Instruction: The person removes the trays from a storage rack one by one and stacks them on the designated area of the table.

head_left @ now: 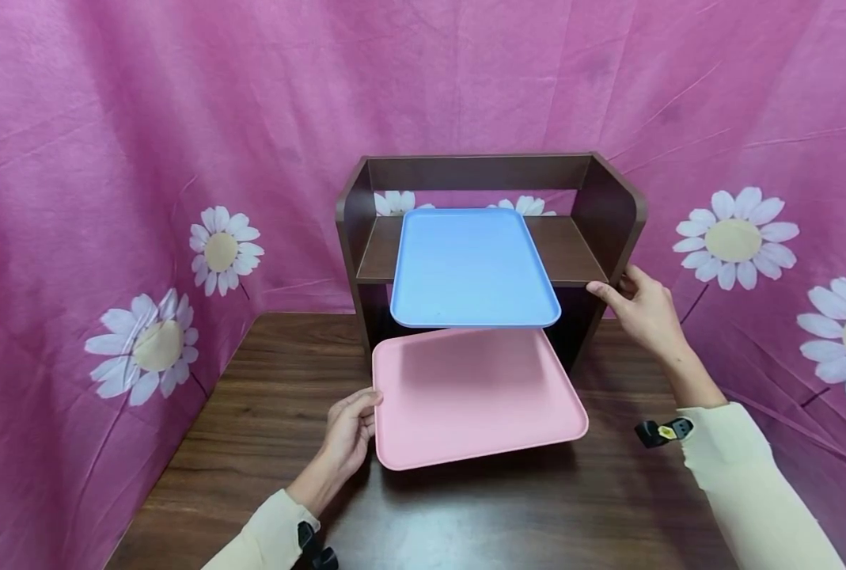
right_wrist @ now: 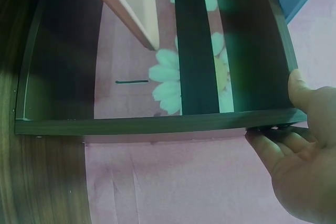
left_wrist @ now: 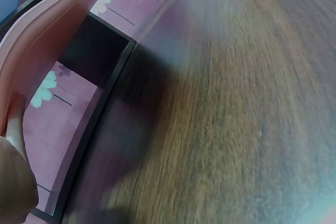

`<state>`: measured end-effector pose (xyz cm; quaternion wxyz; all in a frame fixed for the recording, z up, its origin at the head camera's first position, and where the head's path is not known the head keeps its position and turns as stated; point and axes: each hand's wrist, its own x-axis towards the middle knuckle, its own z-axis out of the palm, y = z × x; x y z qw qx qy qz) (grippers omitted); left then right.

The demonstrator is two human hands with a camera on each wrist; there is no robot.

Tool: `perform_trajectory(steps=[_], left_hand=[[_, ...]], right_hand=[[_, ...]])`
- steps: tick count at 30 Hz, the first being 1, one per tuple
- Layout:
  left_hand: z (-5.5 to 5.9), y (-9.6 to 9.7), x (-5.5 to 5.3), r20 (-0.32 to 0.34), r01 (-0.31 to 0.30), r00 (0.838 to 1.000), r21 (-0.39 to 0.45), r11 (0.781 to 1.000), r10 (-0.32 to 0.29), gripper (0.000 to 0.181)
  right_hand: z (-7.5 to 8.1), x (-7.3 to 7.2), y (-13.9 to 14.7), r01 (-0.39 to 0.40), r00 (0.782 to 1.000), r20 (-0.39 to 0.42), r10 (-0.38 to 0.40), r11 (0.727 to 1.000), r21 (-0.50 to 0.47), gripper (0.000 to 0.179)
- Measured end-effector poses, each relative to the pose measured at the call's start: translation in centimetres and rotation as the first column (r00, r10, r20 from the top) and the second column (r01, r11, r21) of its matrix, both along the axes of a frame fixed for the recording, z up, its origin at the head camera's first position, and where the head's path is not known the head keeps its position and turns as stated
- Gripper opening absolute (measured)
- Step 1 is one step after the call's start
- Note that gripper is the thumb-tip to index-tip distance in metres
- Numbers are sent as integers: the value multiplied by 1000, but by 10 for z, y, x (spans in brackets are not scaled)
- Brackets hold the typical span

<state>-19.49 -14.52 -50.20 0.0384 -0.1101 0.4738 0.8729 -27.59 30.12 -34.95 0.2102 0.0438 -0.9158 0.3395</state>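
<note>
A pink tray [head_left: 479,404] is held above the tabletop in front of a dark brown shelf [head_left: 611,206]. My left hand [head_left: 350,427] grips its left edge, thumb on top and fingers underneath; the left wrist view shows the tray's underside [left_wrist: 47,40]. On the shelf's middle board lies a blue tray [head_left: 474,269], its front part jutting out past the board and overlapping the pink tray's back edge in the head view. My right hand [head_left: 643,305] grips the shelf's right side panel, the thumb at the board's front edge and fingers round the outer face, as the right wrist view shows.
The shelf stands at the back of a brown wood-grain table [head_left: 266,404]. Behind and beside the table hangs a pink cloth [head_left: 294,95] with large white daisies. The shelf's back has an open slot, through which the cloth shows.
</note>
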Motion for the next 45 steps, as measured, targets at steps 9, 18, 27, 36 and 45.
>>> perform_trajectory(steps=[9, 18, 27, 36, 45], left_hand=[[1, -4, 3, 6, 22, 1000, -27, 999, -22, 18], [1, -9, 9, 1, 67, 998, -36, 997, -67, 17], [0, -16, 13, -6, 133, 991, -54, 990, -134, 18], [-1, -21, 19, 6, 190, 982, -81, 978, -190, 19], [-9, -19, 25, 21, 230, 973, -95, 969, -229, 15]], right_hand=[[0, -1, 0, 0, 1000, -9, 0, 1000, 3, 48], [-2, 0, 0, 9, 1000, -16, -9, 1000, -4, 46], [-3, -1, 1, 17, 1000, -20, -17, 1000, -9, 43], [-4, 0, -1, 15, 1000, -10, -16, 1000, -10, 46], [-5, 0, 0, 11, 1000, -8, -11, 1000, -17, 47]])
